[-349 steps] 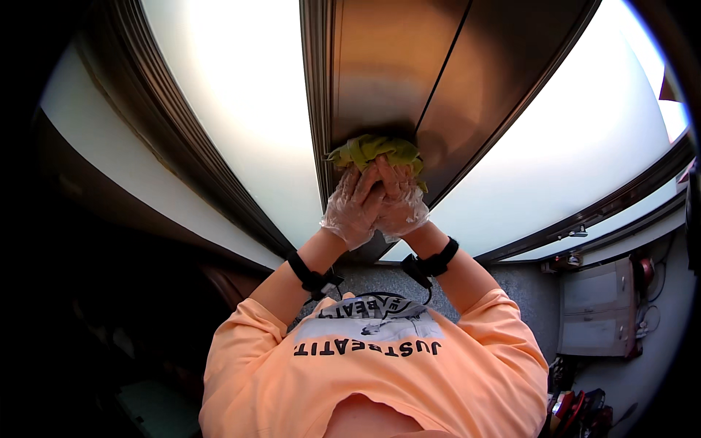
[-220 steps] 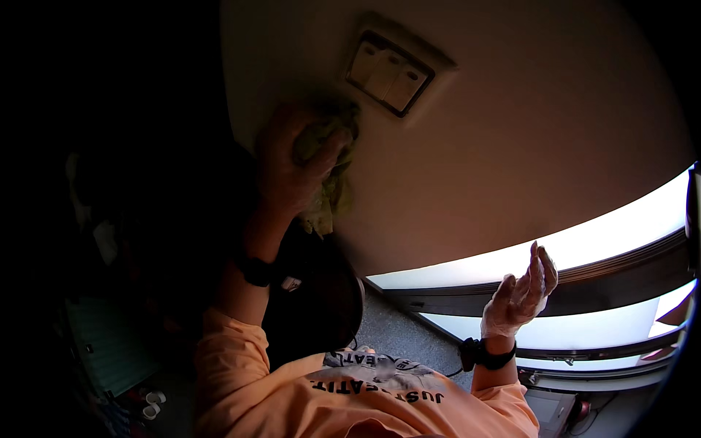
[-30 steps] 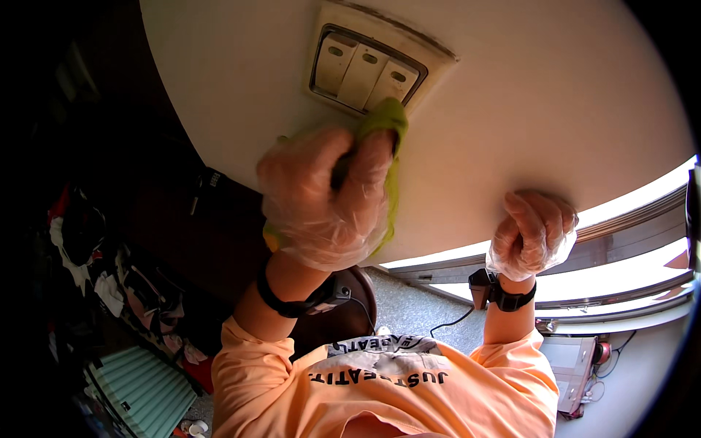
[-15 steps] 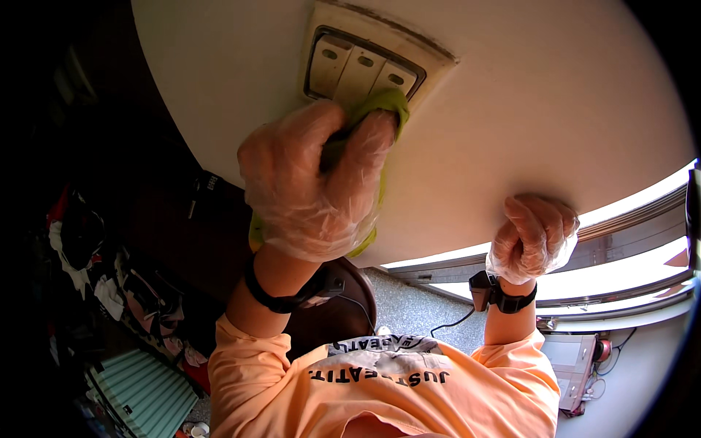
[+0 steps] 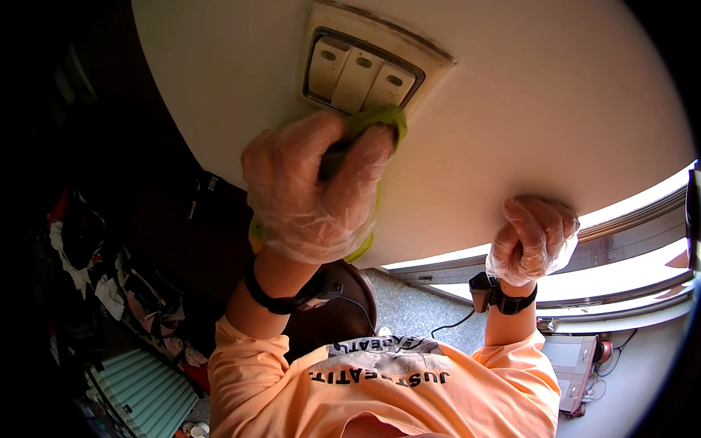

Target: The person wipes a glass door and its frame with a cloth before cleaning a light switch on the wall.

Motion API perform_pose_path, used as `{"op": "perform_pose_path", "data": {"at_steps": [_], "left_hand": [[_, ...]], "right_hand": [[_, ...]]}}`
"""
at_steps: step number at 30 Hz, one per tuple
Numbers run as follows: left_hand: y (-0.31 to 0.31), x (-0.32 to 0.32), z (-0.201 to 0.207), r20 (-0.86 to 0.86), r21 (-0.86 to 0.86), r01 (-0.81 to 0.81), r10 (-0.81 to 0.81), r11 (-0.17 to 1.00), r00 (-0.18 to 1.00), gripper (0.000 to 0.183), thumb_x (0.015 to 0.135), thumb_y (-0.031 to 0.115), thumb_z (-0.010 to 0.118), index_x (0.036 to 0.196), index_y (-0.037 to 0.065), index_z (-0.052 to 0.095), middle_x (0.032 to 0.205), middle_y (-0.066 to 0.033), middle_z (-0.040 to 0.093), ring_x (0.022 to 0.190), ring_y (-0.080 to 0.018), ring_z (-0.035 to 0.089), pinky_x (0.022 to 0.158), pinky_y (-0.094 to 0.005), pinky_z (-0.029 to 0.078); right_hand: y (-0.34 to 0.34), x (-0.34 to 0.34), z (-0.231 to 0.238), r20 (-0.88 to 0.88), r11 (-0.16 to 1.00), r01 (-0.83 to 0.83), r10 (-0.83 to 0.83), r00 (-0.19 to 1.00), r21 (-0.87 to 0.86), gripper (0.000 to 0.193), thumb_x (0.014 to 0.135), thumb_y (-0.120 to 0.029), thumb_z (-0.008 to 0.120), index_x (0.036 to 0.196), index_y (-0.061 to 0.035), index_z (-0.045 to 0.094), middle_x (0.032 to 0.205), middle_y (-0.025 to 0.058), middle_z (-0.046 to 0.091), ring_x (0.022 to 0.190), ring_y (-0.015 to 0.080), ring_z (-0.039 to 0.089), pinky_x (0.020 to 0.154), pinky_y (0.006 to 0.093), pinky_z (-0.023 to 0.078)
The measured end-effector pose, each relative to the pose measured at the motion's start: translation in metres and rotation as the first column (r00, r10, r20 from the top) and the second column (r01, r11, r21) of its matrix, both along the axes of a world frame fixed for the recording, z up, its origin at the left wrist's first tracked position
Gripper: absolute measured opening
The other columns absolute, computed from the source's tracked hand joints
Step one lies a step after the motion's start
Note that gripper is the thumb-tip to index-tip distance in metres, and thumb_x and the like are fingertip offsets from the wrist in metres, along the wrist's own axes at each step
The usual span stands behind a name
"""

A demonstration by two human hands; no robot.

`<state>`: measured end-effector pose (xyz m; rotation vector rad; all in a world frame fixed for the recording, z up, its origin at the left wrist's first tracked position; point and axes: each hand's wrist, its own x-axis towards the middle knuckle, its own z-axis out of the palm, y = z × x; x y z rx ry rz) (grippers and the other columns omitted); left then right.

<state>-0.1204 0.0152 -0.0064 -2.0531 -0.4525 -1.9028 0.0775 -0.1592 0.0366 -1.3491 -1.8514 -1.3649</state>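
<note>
A three-rocker wall switch (image 5: 363,73) in a grimy cream frame is set in a pale wall (image 5: 504,124). My left hand (image 5: 314,190), in a clear plastic glove, is closed around a green cloth (image 5: 385,117). The cloth is bunched over the fingers at the lower edge of the switch, by the right rocker, and part of it hangs below the hand. My right hand (image 5: 533,237), gloved likewise, rests at the wall's lower right with its fingers curled in. Nothing shows in it.
A bright window (image 5: 621,252) runs along the right side. Below stand a dark round-edged piece of furniture (image 5: 350,292) and a pinkish box (image 5: 569,365) with cables. Clothes (image 5: 109,296) lie heaped at the left, near a green ribbed panel (image 5: 146,394).
My left hand and the cloth have moved slightly down, off the right rocker, so more of the switch's lower part shows. My right hand stays where it was.
</note>
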Motion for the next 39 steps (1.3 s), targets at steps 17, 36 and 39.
{"op": "perform_pose_path", "data": {"at_steps": [17, 36, 39], "left_hand": [[-0.001, 0.0, 0.002, 0.014, -0.013, -0.015, 0.015, 1.0, 1.0, 0.038, 0.074, 0.009, 0.071, 0.11, 0.021, 0.065, 0.1, 0.0, 0.052, 0.083, -0.0199, 0.054, 0.065, -0.0352, 0.041], [0.006, -0.002, 0.008, -0.011, 0.036, 0.064, -0.064, 0.997, 0.998, 0.037, 0.074, 0.006, 0.07, 0.108, 0.019, 0.066, 0.092, -0.0035, 0.053, 0.066, -0.0181, 0.055, 0.046, -0.0306, 0.042], [0.007, 0.001, 0.006, 0.037, 0.036, 0.115, -0.116, 0.993, 0.993, 0.036, 0.076, 0.006, 0.07, 0.109, 0.018, 0.066, 0.091, -0.0037, 0.053, 0.063, -0.0187, 0.055, 0.044, -0.0311, 0.041]], "right_hand": [[0.0, 0.001, -0.001, 0.001, 1.0, 0.004, -0.004, 1.0, 0.006, 0.02, 0.086, -0.008, 0.056, 0.096, -0.016, 0.07, 0.084, 0.0001, 0.064, 0.078, 0.0188, 0.059, 0.072, 0.0348, 0.049], [0.002, 0.007, -0.002, 0.013, 1.0, 0.008, -0.008, 1.0, 0.007, 0.022, 0.087, -0.009, 0.054, 0.101, -0.0173, 0.07, 0.086, -0.0005, 0.064, 0.081, 0.0178, 0.058, 0.074, 0.0349, 0.049], [0.001, 0.005, -0.004, 0.008, 1.0, 0.009, -0.009, 1.0, 0.002, 0.022, 0.088, -0.01, 0.054, 0.101, -0.0175, 0.069, 0.086, -0.0007, 0.064, 0.081, 0.0179, 0.058, 0.073, 0.0351, 0.048]]}}
